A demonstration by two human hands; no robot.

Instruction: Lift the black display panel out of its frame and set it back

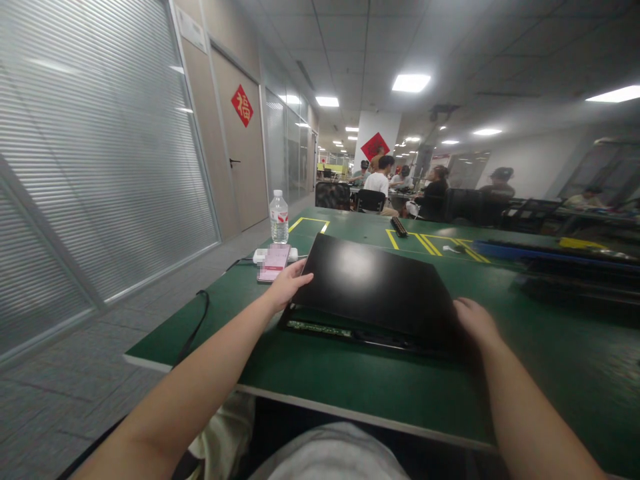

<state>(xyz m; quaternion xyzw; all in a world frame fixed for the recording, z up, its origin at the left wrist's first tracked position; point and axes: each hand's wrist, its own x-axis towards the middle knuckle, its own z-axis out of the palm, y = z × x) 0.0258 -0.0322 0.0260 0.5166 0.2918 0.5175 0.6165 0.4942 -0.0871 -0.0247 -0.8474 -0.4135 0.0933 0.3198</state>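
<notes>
A glossy black screen panel (375,283) is tilted above the green table (320,373), its near edge apart from a dark part beneath. Along that lower part runs a narrow green circuit board strip (320,329). My left hand (290,283) grips the panel's left edge, thumb on top and fingers partly hidden underneath. At the right edge my right hand (475,320) is closed on the panel, with its fingertips partly hidden and the hand somewhat blurred. A pink-screened phone (274,262) lies just beyond my left hand.
A water bottle (279,217) stands behind the phone, near a white power strip (261,256). A black cable (197,323) hangs at the table's left side. Farther off are a dark slim object (399,227), yellow tape markings (430,245) and a blue tray (525,251). Several people sit in the background.
</notes>
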